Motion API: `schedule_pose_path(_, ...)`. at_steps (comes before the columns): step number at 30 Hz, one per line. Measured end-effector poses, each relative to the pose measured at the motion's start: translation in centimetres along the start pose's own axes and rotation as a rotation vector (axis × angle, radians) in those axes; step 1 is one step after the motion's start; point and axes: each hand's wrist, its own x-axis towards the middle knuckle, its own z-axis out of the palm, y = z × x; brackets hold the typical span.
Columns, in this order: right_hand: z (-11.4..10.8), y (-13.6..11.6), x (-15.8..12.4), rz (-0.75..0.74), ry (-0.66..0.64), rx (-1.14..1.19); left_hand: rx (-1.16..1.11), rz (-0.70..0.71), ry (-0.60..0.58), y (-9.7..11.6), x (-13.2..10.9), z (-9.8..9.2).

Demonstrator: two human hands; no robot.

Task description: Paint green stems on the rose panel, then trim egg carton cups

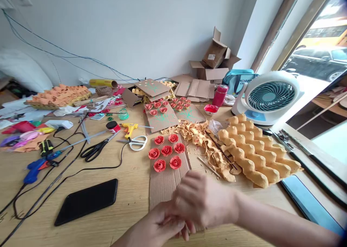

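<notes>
My left hand (159,227) and my right hand (202,200) meet at the bottom middle of the view, over the near end of a brown cardboard sheet (162,183). The right hand lies over the left, fingers curled and blurred by motion. Whatever they hold is hidden. On the far half of that sheet sit several red paper roses (166,151). A pile of tan egg-carton scraps (208,145) and a thin stick (208,166) lie just right of the sheet.
A black phone (86,200) lies at left front. Scissors (94,150), white-handled scissors (137,143), glue guns (35,167) and cables cover the left. An egg tray (257,151), a white fan (268,97), red paint pots and more rose boards (159,113) stand behind.
</notes>
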Motion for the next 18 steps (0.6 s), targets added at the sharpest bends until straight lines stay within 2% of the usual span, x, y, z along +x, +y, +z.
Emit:
schedule_pose_path(2, -1.7, 1.4, -2.1, 0.192, -0.045, -0.084, 0.030, 0.010, 0.045, -0.3, -0.2, -0.1)
schedule_pose_path(4, -3.3, 2.6, -4.4, 0.325, -0.061, -0.092, 0.079, 0.032, 0.119, -0.6, -0.7, -0.6)
schedule_pose_path(7, -4.7, 4.0, -7.3, 0.462, -0.076, -0.107, 0.151, 0.071, 0.255, -1.3, -2.0, -1.6)
schedule_pose_path(10, -4.9, 5.5, -8.9, 0.552, -0.057, -0.128, 0.206, 0.108, 0.387, -2.1, -3.3, -2.4)
schedule_pose_path(14, -3.9, 7.0, -8.3, 0.601, -0.052, -0.065, 0.335, 0.190, 0.514, -3.0, -3.7, -2.8)
schedule_pose_path(18, -1.8, 8.2, -5.3, 0.598, -0.045, -0.030, 0.570, 0.318, 0.575, -3.9, -3.7, -3.3)
